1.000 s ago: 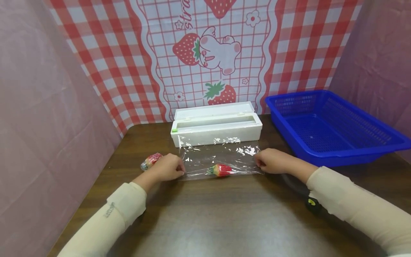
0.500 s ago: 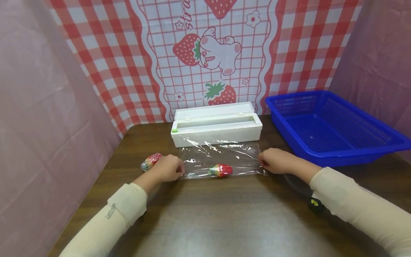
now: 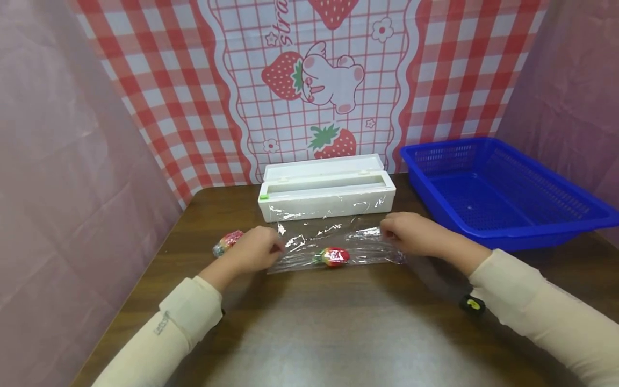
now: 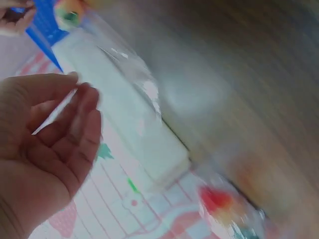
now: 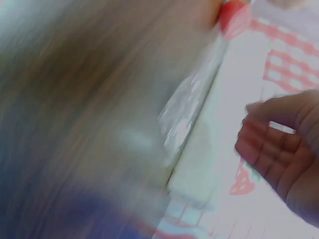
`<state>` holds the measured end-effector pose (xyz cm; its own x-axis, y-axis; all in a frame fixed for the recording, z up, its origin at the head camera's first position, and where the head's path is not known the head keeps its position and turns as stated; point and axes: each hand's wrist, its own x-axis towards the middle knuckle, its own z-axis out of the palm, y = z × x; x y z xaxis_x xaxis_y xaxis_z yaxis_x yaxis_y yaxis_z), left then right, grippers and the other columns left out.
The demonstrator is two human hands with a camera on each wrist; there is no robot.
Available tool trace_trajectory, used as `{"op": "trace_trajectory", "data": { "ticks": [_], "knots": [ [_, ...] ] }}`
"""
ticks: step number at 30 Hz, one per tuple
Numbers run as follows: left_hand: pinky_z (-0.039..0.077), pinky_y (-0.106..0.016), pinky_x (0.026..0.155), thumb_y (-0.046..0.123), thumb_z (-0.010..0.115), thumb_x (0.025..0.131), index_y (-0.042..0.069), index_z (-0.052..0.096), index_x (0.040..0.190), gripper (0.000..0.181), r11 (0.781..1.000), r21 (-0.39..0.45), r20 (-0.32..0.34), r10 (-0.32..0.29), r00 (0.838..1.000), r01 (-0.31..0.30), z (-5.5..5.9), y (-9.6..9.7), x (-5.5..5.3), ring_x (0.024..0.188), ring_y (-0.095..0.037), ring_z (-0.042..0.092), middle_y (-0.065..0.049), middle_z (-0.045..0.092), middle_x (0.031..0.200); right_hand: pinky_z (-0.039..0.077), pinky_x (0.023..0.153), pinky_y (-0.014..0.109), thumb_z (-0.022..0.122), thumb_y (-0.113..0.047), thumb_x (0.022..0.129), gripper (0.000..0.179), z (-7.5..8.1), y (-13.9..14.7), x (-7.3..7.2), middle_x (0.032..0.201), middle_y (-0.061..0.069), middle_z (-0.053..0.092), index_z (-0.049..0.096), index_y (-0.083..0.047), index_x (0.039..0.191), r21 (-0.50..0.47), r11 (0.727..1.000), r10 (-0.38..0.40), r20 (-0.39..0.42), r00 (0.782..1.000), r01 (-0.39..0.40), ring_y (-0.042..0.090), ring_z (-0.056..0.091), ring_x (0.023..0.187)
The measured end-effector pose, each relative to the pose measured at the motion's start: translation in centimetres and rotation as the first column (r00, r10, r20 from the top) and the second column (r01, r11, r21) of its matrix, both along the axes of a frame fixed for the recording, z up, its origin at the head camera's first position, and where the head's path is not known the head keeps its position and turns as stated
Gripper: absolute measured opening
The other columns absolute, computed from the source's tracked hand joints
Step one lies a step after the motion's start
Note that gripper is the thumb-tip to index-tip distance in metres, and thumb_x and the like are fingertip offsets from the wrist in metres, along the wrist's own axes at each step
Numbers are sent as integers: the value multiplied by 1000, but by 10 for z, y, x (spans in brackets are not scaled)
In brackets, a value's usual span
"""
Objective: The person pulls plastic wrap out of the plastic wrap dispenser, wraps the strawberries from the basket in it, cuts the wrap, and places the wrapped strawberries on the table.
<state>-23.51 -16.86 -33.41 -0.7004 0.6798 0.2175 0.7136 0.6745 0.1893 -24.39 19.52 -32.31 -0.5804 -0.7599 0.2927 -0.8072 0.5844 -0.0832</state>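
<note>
A sheet of clear cling film [image 3: 309, 234] stretches from the white film dispenser [image 3: 333, 205] over the table. A red strawberry-shaped piece [image 3: 336, 257] with a yellow-green end lies at its near edge, film glints across it. At the film's left side is my left hand [image 3: 258, 249], its fingers loosely bent; in the left wrist view this hand [image 4: 55, 129] holds nothing. My right hand [image 3: 411, 234] is above the film's right edge; the right wrist view shows the hand [image 5: 284, 147] with thumb and fingers slightly apart, nothing between them. A film-wrapped strawberry piece [image 3: 225, 243] lies partly behind my left hand.
A blue plastic basket [image 3: 527, 231] stands at the back right, beside the dispenser. Behind the table [image 3: 319, 328] hangs a checked strawberry cloth [image 3: 193, 107]. A small black object with a yellow-green mark [image 3: 471, 304] shows under my right sleeve.
Both hands have come off the film's corners and risen slightly, the right one also moving back toward the dispenser. The film lies looser, and its glints have shifted.
</note>
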Motion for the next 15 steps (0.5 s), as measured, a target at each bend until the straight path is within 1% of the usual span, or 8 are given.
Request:
{"op": "trace_trajectory", "data": {
  "ticks": [2,4,6,8,10,11,13,15],
  "knots": [
    [54,-27,68,2,72,79,6,74,82,6,997,52,-52,-62,997,65,1,10,3,72,-12,63,1,68,77,48,59,30,73,8,72,22,1,-12,4,73,-3,54,60,-9,78,-38,997,64,14,998,-63,12,52,66],
    [54,-27,70,3,73,79,6,74,83,6,990,66,-90,-118,989,124,-1,23,5,74,-13,63,1,68,79,50,62,30,74,7,72,20,-1,-25,6,76,0,57,63,-6,83,-52,990,129,16,991,-128,13,55,69],
    [54,-28,72,5,74,80,7,73,85,6,984,56,-99,-160,982,166,-2,38,7,77,-14,63,0,68,82,52,64,31,74,6,73,20,-4,-38,6,79,3,59,64,-4,87,-53,982,180,7,984,-180,15,58,72],
    [53,-29,75,9,75,80,8,73,88,8,986,22,-98,-165,981,168,-4,51,7,80,-15,64,0,68,86,52,65,32,76,3,73,20,-8,-51,5,81,5,59,65,-2,88,-44,977,211,-4,978,-211,17,57,73],
    [53,-30,76,13,77,80,9,72,90,11,988,-12,-88,-153,984,152,-5,61,7,82,-15,64,0,68,88,52,67,33,79,1,71,23,-13,-60,3,82,6,59,65,-1,89,-39,974,225,-7,974,-225,17,57,74],
    [53,-31,77,14,78,80,9,72,91,13,989,-25,-83,-145,986,143,-5,65,7,83,-16,64,0,68,89,52,67,32,80,0,69,25,-16,-64,2,82,7,59,65,-1,89,-40,971,235,-15,972,-236,17,57,74],
    [53,-31,77,16,80,79,10,72,91,15,991,-51,-76,-130,989,126,-6,71,6,83,-15,64,0,68,89,52,67,32,83,-2,67,29,-20,-69,1,82,6,59,64,-1,89,-42,969,243,-4,970,-243,17,56,74],
    [53,-30,77,17,82,78,11,72,91,18,991,-75,-63,-117,991,112,-6,75,6,83,-14,64,1,67,89,52,68,31,85,-4,64,33,-23,-72,0,83,5,59,64,-2,90,-41,971,238,10,971,-237,16,56,74]
  ]
}}
